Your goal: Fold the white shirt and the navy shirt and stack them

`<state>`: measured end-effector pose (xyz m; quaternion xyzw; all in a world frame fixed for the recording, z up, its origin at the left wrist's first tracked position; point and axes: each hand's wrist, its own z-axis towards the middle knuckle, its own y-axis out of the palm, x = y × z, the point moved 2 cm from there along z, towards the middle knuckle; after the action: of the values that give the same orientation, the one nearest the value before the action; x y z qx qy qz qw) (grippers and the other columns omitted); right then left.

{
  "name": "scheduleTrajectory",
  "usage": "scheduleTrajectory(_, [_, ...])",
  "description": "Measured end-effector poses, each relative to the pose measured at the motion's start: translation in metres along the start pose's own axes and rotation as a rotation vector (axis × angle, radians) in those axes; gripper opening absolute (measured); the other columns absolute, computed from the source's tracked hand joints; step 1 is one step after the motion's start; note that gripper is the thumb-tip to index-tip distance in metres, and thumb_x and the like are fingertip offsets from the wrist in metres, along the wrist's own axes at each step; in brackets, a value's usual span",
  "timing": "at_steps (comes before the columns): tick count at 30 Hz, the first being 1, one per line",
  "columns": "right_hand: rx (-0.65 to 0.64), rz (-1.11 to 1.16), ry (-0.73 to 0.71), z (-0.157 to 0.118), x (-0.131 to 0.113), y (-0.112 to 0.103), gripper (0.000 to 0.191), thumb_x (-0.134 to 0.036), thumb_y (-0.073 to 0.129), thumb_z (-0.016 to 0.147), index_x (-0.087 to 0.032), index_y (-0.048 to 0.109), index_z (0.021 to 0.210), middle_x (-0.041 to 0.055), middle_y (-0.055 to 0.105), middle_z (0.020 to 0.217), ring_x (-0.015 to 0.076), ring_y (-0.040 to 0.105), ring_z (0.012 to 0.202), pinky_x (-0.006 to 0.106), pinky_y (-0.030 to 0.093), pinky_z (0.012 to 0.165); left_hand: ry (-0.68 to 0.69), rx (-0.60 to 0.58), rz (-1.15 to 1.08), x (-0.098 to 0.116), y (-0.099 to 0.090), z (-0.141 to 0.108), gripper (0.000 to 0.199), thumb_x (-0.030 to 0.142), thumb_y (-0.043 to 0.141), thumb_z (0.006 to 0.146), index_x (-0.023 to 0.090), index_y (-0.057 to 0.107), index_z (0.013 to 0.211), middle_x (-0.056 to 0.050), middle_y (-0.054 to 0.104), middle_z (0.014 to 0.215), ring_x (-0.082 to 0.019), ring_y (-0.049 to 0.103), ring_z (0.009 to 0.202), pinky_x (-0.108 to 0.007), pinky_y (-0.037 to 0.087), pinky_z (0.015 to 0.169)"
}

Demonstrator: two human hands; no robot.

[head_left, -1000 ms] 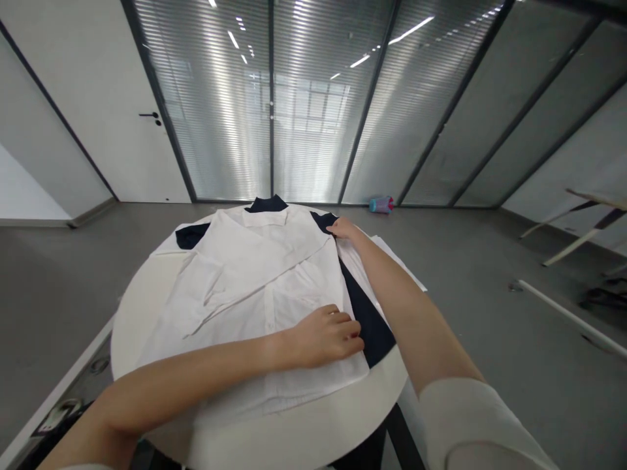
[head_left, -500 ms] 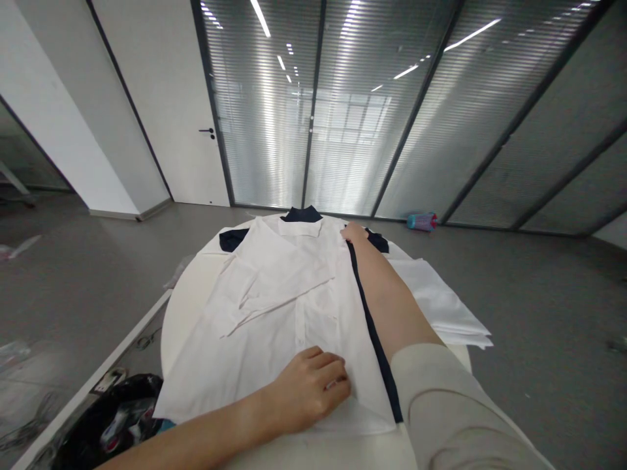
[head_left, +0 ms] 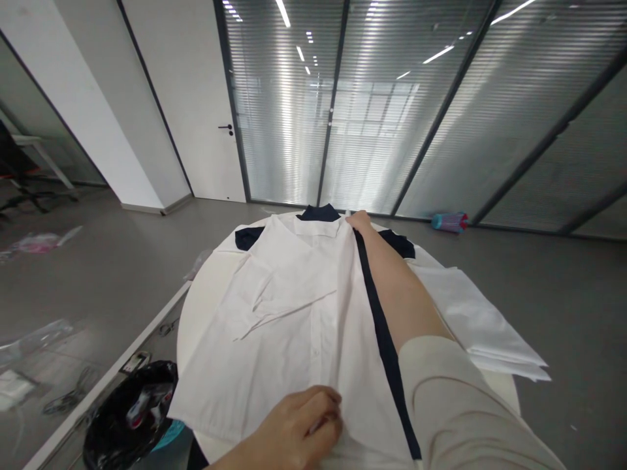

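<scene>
Head; right grip (head_left: 360, 222) closed on shirt (head_left: 289, 274).

We can read no text, label, brand, number or sign anywhere in the scene. On the wrapper (head_left: 140, 414) inside the black bin (head_left: 102, 424) at near left we see red and white patches, too blurred for us to make out as lettering. The pink packet (head_left: 42, 243) on the left and the blue-and-pink bundle (head_left: 448, 222) at far right are too small for us to tell whether they bear print.
</scene>
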<state>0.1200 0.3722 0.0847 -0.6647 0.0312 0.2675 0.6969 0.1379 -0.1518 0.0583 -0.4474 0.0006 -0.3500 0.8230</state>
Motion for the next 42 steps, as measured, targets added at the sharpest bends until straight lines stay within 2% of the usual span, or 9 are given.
scheduleTrajectory(4, [-0.069,0.009,-0.061,0.0,-0.025,0.033,0.026,-0.022,0.064,0.085,-0.011,0.071,0.107,0.0149,0.072,0.108,0.0231,0.068,0.104,0.023,0.051,0.083,-0.1,0.02,-0.003,-0.002,0.0,-0.021,0.024,0.017,0.036,0.103,0.017,0.059,0.111,-0.008,0.066,0.092,-0.017,0.066,0.094,-0.022,0.057,0.078])
scheduleTrajectory(6, [-0.102,-0.004,-0.075,-0.005,-0.031,0.049,0.028,-0.021,0.066,0.083,-0.011,0.07,0.108,0.0162,0.071,0.111,0.0249,0.067,0.108,0.025,0.051,0.086,-0.123,0.026,0.009,-0.005,0.006,-0.027,0.028,0.021,0.034,0.104,0.016,0.054,0.123,-0.009,0.065,0.092,-0.017,0.064,0.086,-0.024,0.057,0.072])
scheduleTrajectory(9, [-0.128,-0.033,-0.063,-0.013,-0.036,0.063,0.034,-0.023,0.068,0.082,-0.008,0.067,0.113,0.0214,0.069,0.116,0.03,0.066,0.111,0.033,0.052,0.088,-0.139,0.025,0.025,-0.009,0.014,-0.031,0.028,0.024,0.032,0.105,0.016,0.055,0.119,-0.008,0.062,0.086,-0.017,0.06,0.076,-0.024,0.053,0.065])
scheduleTrajectory(11, [-0.117,-0.048,-0.063,-0.015,-0.039,0.065,0.037,-0.025,0.066,0.084,-0.009,0.065,0.116,0.022,0.066,0.121,0.0314,0.064,0.114,0.037,0.052,0.09,-0.134,0.044,0.015,-0.009,0.016,-0.033,0.025,0.023,0.032,0.105,0.017,0.056,0.112,-0.007,0.06,0.084,-0.016,0.059,0.076,-0.023,0.052,0.065])
scheduleTrajectory(16, [-0.098,-0.074,-0.115,-0.015,-0.049,0.067,0.032,-0.029,0.062,0.086,-0.017,0.064,0.116,0.0152,0.066,0.124,0.0285,0.062,0.117,0.038,0.05,0.095,-0.114,0.07,0.042,-0.009,0.011,-0.037,0.023,0.021,0.033,0.106,0.016,0.055,0.108,-0.006,0.058,0.084,-0.015,0.058,0.077,-0.021,0.05,0.066])
scheduleTrajectory(19, [-0.109,-0.085,-0.13,-0.018,-0.052,0.071,0.031,-0.028,0.062,0.086,-0.017,0.065,0.115,0.0148,0.067,0.122,0.0296,0.063,0.115,0.04,0.051,0.094,-0.125,0.039,0.06,-0.008,0.009,-0.038,0.022,0.021,0.034,0.106,0.016,0.056,0.103,-0.005,0.057,0.082,-0.014,0.057,0.073,-0.021,0.049,0.063])
scheduleTrajectory(23, [-0.082,-0.089,-0.158,-0.021,-0.054,0.075,0.031,-0.027,0.057,0.09,-0.018,0.064,0.118,0.0146,0.065,0.126,0.0297,0.061,0.118,0.04,0.05,0.096,-0.123,0.09,0.066,-0.007,0.011,-0.038,0.021,0.017,0.035,0.104,0.013,0.056,0.105,-0.007,0.057,0.083,-0.015,0.057,0.075,-0.022,0.051,0.065])
scheduleTrajectory(32, [-0.073,-0.097,-0.176,-0.026,-0.057,0.075,0.03,-0.026,0.054,0.092,-0.017,0.066,0.118,0.0143,0.065,0.126,0.0297,0.061,0.118,0.038,0.049,0.095,-0.138,0.165,0.088,-0.006,0.009,-0.041,0.022,-0.001,0.044,0.087,0.01,0.057,0.102,-0.009,0.054,0.078,-0.018,0.056,0.073,-0.026,0.052,0.06])
scheduleTrajectory(42, [-0.074,-0.101,-0.186,-0.029,-0.06,0.075,0.03,-0.026,0.052,0.094,-0.017,0.066,0.119,0.0142,0.064,0.128,0.0284,0.06,0.119,0.037,0.047,0.097,-0.125,0.148,0.211,-0.008,0.02,-0.043,0.021,-0.002,0.041,0.081,0.015,0.054,0.086,-0.005,0.051,0.07,-0.016,0.05,0.063,-0.024,0.044,0.052])
